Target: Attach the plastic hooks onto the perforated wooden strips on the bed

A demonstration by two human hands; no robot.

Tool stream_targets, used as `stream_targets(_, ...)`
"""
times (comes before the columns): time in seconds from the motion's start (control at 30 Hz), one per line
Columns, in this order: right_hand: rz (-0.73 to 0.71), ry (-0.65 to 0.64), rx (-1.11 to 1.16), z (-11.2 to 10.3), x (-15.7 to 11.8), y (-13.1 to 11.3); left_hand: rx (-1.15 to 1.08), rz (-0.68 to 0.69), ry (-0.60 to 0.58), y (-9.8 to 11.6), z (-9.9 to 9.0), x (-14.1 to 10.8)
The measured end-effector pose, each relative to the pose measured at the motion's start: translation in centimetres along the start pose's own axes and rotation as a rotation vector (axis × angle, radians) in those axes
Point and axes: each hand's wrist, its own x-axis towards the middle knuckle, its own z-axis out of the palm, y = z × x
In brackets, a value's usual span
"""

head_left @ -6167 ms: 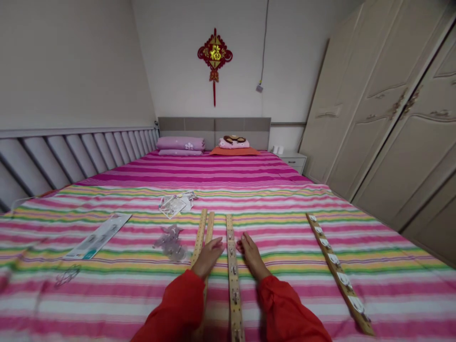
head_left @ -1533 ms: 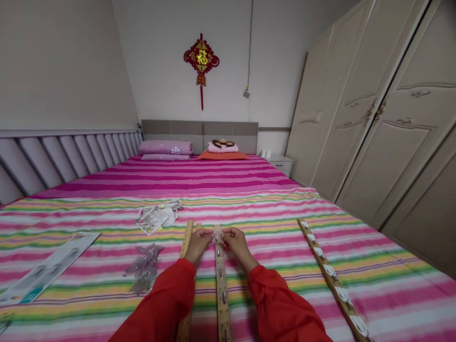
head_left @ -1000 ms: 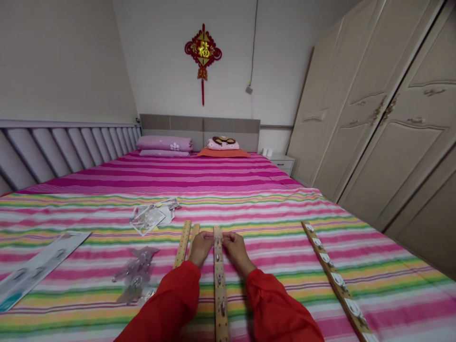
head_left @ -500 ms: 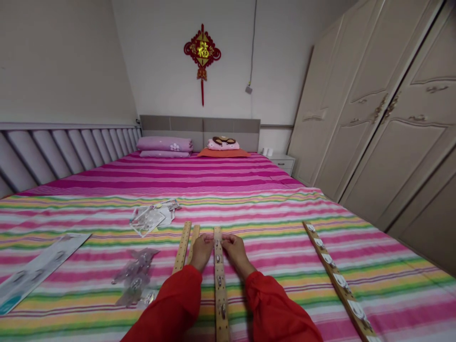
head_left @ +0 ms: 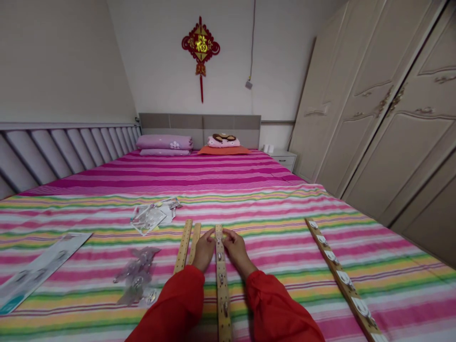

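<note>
A narrow pale wooden strip [head_left: 222,265] with small holes lies lengthwise before me on the striped sheet. Several small metal hooks [head_left: 224,308] run along its top. My left hand [head_left: 204,251] has its fingers bent against the left side near the far end. From the opposite side, my right hand [head_left: 235,248] pinches at the same end with thumb and forefinger. Between the fingertips sits the farthest hook [head_left: 218,240]; whether they press on it or only on the wood is hard to make out. Beside my left hand lie two more drilled strips, a longer one [head_left: 183,246] and a shorter one [head_left: 195,237].
Clear plastic bags with small metal parts [head_left: 137,280] lie to the left, near a long clear package [head_left: 46,268]. Opened wrappers [head_left: 153,216] are farther back. At right rests a brown strip with white-backed hooks [head_left: 338,275]. Folded bedding [head_left: 164,142] is at the headboard.
The view has tilted slightly. My fingers have shifted a little at the strip's far end, and the strip's end shows more clearly between them. Everything else lies as before.
</note>
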Motion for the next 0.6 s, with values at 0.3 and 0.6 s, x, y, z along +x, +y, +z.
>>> stream_targets(0.3,-0.144,-0.115,-0.426,-0.4,-0.5,-0.6,-0.133,-0.015,-0.147,-0.8,0.3,0.5)
stream_targets(0.6,-0.155,-0.09,-0.49,-0.1,-1.2,-1.0,-0.195,-0.087,-0.11,-0.2,0.6,-0.2)
